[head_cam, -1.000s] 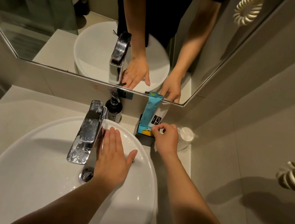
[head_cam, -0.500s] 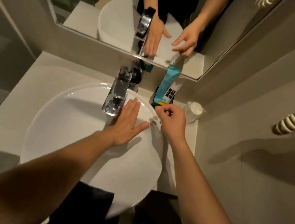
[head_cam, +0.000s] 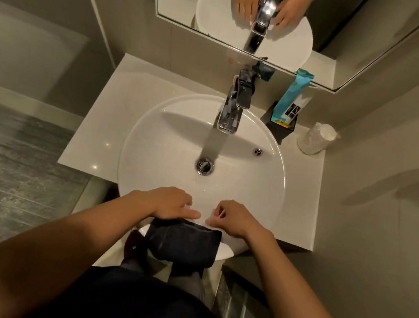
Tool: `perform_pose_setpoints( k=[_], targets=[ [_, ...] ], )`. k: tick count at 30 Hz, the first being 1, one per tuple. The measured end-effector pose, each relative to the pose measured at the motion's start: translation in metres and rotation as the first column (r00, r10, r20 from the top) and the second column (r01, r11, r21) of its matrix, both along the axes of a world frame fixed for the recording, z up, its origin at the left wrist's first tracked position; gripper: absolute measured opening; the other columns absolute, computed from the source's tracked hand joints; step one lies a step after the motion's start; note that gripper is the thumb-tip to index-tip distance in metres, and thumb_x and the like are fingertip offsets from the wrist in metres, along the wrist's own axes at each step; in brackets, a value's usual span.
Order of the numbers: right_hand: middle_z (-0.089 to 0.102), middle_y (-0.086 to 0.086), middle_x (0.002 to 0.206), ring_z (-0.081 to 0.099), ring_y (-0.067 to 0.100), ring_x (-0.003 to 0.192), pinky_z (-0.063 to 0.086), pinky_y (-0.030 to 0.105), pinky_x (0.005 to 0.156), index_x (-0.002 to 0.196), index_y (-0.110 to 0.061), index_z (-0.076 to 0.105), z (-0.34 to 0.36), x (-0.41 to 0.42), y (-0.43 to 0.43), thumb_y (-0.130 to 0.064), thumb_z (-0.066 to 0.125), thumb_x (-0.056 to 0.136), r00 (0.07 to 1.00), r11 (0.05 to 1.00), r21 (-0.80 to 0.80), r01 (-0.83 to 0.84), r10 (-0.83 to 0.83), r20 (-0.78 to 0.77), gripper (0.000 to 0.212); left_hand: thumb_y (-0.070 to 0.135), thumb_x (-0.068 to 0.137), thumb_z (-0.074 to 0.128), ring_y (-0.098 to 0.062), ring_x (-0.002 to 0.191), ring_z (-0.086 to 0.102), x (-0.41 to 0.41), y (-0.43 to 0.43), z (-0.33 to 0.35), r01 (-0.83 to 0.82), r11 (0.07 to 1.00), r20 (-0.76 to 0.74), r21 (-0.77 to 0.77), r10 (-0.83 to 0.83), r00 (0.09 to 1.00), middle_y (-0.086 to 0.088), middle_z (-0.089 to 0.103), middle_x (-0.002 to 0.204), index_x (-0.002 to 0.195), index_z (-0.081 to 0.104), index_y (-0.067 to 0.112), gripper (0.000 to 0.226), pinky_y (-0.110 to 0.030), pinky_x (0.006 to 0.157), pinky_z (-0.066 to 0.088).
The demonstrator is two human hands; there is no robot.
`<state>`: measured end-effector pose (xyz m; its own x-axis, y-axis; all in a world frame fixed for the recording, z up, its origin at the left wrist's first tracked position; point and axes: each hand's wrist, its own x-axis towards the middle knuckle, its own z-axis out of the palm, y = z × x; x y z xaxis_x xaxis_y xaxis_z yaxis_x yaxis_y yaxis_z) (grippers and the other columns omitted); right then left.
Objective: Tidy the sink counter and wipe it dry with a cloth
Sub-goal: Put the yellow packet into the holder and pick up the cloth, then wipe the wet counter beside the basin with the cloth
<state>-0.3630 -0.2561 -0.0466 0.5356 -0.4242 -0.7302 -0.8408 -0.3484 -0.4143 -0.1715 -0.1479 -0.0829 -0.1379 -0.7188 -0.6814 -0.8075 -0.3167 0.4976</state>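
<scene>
nearest us, a dark cloth [head_cam: 186,241] hangs over the front rim of the basin [head_cam: 148,166], partly under our left hand [head_cam: 170,203]; its long axis runs left-right between our wrists, lower edge hidden by our torso. left hand lies flat, fingers spread, holding nothing. right hand [head_cam: 232,220] is loosely curled, just beside the cloth; whether it pinches anything we cannot tell. beyond the hands: drain [head_cam: 204,165], then faucet [head_cam: 235,103]. far beyond the right hand, a blue tube [head_cam: 292,97] stands in a black holder [head_cam: 274,127], tilted toward the mirror [head_cam: 329,27]; print illegible.
</scene>
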Motion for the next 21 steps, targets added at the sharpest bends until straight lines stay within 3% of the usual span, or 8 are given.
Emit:
perform_pose_setpoints(
  k=[4, 6, 8, 11, 14, 17, 21],
  targets=[
    [0.065, 0.009, 0.113, 0.061, 0.027, 0.104, 0.05, 0.04, 0.091, 0.112, -0.007, 0.063, -0.009, 0.004, 0.024, -0.046, 0.078, 0.081, 0.986, 0.996, 0.027, -0.081, 0.084, -0.141, 0.052, 0.08, 0.086, 0.049, -0.025, 0.107, 0.054, -0.01, 0.013, 0.0, 0.105, 0.994, 0.098, -0.001, -0.105, 0.99, -0.007, 0.059, 0.124, 0.129, 0.055, 0.017, 0.077, -0.045, 0.095, 0.045],
    [0.07, 0.016, 0.107, 0.065, 0.033, 0.102, 0.049, 0.041, 0.086, 0.109, 0.0, 0.067, -0.011, 0.005, 0.028, -0.047, 0.078, 0.081, 0.982, 0.997, 0.043, -0.065, 0.071, -0.173, 0.055, 0.078, 0.083, 0.055, -0.024, 0.102, 0.053, -0.012, 0.014, 0.001, 0.13, 0.992, 0.108, 0.002, -0.129, 0.986, -0.005, 0.06, 0.119, 0.123, 0.054, 0.016, 0.074, -0.043, 0.09, 0.042],
    [0.073, 0.018, 0.099, 0.068, 0.035, 0.097, 0.047, 0.038, 0.076, 0.1, 0.002, 0.071, -0.014, 0.006, 0.028, -0.048, 0.078, 0.082, 0.981, 0.996, 0.068, -0.052, 0.064, -0.185, 0.054, 0.076, 0.084, 0.057, -0.024, 0.099, 0.056, -0.012, 0.016, 0.002, 0.125, 0.992, 0.095, 0.031, -0.127, 0.987, -0.004, 0.062, 0.113, 0.115, 0.051, 0.017, 0.068, -0.041, 0.085, 0.037],
    [0.07, 0.013, 0.096, 0.065, 0.029, 0.091, 0.048, 0.038, 0.079, 0.101, -0.002, 0.069, -0.011, 0.006, 0.03, -0.046, 0.073, 0.087, 0.979, 0.994, 0.073, -0.076, 0.088, -0.184, 0.046, 0.074, 0.088, 0.054, -0.022, 0.092, 0.053, -0.011, 0.016, 0.005, 0.129, 0.99, 0.084, 0.059, -0.134, 0.987, 0.001, 0.058, 0.1, 0.103, 0.049, 0.019, 0.057, -0.04, 0.083, 0.032],
    [0.063, 0.007, 0.089, 0.056, 0.022, 0.082, 0.04, 0.032, 0.07, 0.089, -0.008, 0.064, -0.005, 0.007, 0.033, -0.042, 0.069, 0.091, 0.987, 0.994, 0.06, -0.089, 0.096, -0.13, 0.034, 0.072, 0.089, 0.053, -0.022, 0.089, 0.052, -0.011, 0.02, 0.006, 0.121, 0.992, 0.078, 0.038, -0.124, 0.989, 0.001, 0.058, 0.095, 0.091, 0.053, 0.019, 0.053, -0.04, 0.082, 0.032],
    [0.057, 0.002, 0.075, 0.052, 0.016, 0.071, 0.037, 0.029, 0.064, 0.074, -0.016, 0.057, 0.003, 0.002, 0.031, -0.044, 0.069, 0.091, 0.998, 0.996, 0.07, 0.057, -0.057, 0.003, 0.035, 0.065, 0.091, 0.058, -0.023, 0.086, 0.052, -0.006, 0.025, 0.007, 0.028, 0.999, 0.003, -0.021, -0.028, 1.0, 0.0, 0.057, 0.089, 0.078, 0.048, 0.022, 0.046, -0.039, 0.075, 0.036],
    [0.062, 0.005, 0.076, 0.057, 0.016, 0.071, 0.048, 0.03, 0.064, 0.084, -0.008, 0.064, 0.021, -0.003, 0.03, -0.048, 0.074, 0.087, 0.891, 0.89, 0.266, 0.37, -0.421, 0.168, 0.041, 0.053, 0.093, 0.065, -0.016, 0.075, 0.049, 0.014, 0.03, 0.023, -0.232, 0.969, -0.266, -0.079, 0.204, 0.942, 0.002, 0.055, 0.081, 0.074, 0.049, 0.022, 0.04, -0.032, 0.067, 0.036]
  ],
)
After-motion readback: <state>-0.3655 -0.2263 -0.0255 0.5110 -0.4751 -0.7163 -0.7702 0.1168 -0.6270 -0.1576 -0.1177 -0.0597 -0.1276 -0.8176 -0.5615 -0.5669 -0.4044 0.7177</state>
